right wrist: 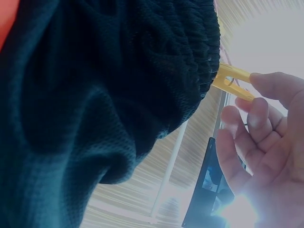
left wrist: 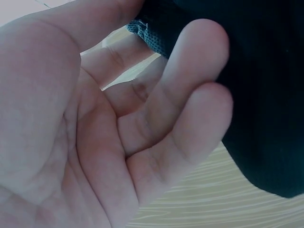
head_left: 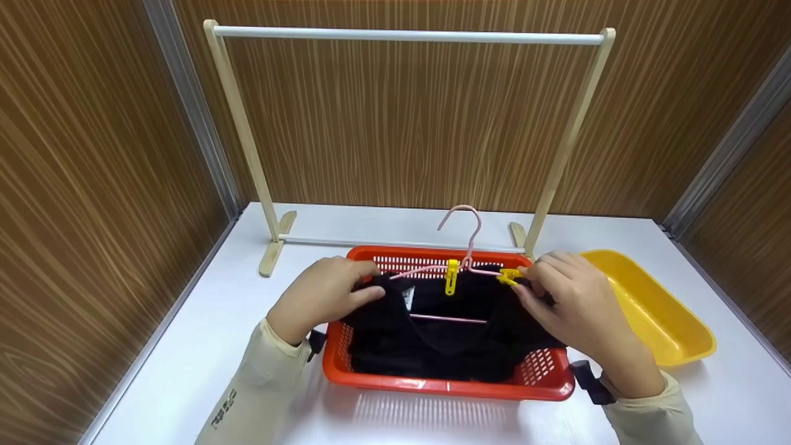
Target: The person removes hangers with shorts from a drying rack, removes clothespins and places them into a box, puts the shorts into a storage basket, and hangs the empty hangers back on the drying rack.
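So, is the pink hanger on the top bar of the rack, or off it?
Off. The pink hanger is at the black garment, its hook free, well apart from the white top bar.

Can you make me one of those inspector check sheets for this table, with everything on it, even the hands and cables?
Surface: white table.
Job's things: red basket with a black garment; pink hanger at its neckline; yellow clip on the hanger, left of its hook.
Clutter: yellow tray, right of the basket.
Left hand: holds the garment near the hanger's left end.
Right hand: pinches a second yellow clip at the hanger's right side.
Cables: nothing seen.
Surroundings: rack with a white bar, behind the basket; wood-grain walls.
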The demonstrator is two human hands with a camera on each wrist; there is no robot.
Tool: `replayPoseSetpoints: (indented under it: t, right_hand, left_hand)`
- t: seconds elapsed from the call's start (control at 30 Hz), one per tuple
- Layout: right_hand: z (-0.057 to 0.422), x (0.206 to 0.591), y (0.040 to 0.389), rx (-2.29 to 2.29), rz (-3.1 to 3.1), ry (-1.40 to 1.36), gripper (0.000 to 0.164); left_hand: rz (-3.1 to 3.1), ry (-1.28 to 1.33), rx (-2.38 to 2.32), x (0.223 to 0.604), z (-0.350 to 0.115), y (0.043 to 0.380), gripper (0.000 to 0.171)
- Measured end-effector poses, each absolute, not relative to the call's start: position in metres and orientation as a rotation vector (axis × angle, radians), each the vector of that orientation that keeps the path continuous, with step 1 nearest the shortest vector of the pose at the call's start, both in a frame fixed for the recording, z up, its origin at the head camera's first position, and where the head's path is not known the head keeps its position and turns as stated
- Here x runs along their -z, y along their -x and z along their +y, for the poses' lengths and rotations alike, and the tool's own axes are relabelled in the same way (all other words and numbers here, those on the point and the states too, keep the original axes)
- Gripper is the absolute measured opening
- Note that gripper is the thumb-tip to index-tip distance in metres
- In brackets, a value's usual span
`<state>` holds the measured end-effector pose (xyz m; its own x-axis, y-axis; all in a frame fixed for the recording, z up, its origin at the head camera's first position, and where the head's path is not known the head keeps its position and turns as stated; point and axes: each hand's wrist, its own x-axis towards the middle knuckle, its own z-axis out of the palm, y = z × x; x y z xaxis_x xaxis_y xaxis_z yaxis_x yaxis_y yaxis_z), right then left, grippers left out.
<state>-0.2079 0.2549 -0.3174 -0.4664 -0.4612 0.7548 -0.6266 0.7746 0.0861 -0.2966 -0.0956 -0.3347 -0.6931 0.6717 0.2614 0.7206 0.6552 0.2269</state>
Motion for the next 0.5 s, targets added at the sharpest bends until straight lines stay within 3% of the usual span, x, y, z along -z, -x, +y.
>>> replayPoseSetpoints:
  t: [0.5]
  right_hand:
    - [0.2561, 0.3176, 0.2109, -0.293, -2.133, -0.834, 0.022]
  left_hand:
    - [-2.794, 1.017, 0.492, 0.334, -0.093, 0.2945, 0.031]
